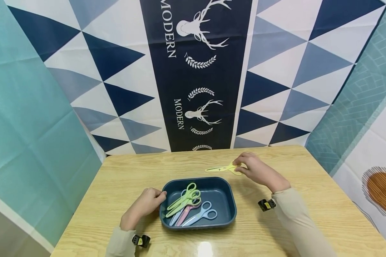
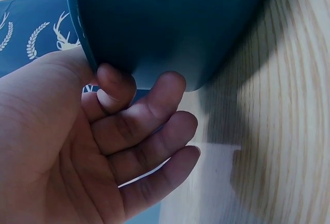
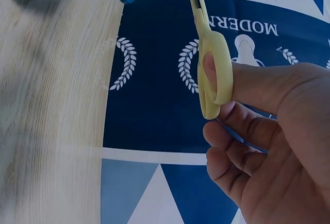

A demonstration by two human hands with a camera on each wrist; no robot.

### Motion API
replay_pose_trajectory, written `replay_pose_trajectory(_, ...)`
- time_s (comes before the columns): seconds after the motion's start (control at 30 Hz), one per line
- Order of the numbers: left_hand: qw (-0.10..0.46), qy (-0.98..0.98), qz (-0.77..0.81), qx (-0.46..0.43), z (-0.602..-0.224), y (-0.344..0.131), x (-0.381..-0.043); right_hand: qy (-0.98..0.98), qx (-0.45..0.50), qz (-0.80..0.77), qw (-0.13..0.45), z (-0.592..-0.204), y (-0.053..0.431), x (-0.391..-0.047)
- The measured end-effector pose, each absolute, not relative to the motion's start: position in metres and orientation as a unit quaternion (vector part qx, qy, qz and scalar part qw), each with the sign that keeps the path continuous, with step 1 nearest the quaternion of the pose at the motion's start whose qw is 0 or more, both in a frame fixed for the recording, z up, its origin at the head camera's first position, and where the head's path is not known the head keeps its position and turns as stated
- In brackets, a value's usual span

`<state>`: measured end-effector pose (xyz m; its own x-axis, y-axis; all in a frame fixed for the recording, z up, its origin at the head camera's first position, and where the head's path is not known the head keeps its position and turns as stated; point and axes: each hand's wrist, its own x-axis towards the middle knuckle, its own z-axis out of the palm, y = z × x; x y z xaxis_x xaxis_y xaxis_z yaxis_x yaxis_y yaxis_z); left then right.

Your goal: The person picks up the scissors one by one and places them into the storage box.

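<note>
A dark blue bin (image 1: 229, 201) stands on the table with several scissors inside, piled toward its left half. My left hand (image 1: 148, 202) grips the bin's left rim, and the left wrist view shows the thumb at the rim with fingers curled along the outer wall (image 2: 170, 33). Yellow scissors (image 1: 223, 168) are pinched by the handle loops in my right hand (image 1: 254, 168), blades pointing left, behind the bin's far right corner. In the right wrist view my thumb passes into one yellow loop (image 3: 225, 69). Green scissors (image 1: 183, 202) lie on top of pink scissors (image 1: 188, 212); blue scissors (image 1: 201, 216) rest in front.
The light wooden table (image 1: 115, 185) ends at a patterned wall cloth (image 1: 199, 82) with triangles and deer heads. A small black device (image 1: 267, 205) is at the right wrist, and another black device (image 1: 140, 240) at the left.
</note>
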<state>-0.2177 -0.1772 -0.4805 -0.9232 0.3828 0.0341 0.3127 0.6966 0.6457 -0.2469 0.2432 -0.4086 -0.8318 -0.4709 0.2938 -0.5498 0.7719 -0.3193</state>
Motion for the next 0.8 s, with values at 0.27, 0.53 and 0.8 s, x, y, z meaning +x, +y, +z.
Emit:
replay_pose_trajectory(0.27,0.06,0.919,0.343,0.184,-0.48,-0.177,-0.217,-0.931,0.293,0.191,0.1,-0.408,0.233,-0.246)
replay_pose_trajectory(0.53,0.059,0.921,0.338,0.186,-0.48,-0.177,-0.217,-0.928,0.305,0.189,0.104,-0.408,0.223,-0.246)
replay_pose_trajectory(0.8,0.061,0.92,0.34,0.185,-0.48,-0.177,-0.217,-0.928,0.309,0.189,0.091,-0.406,0.214,-0.247)
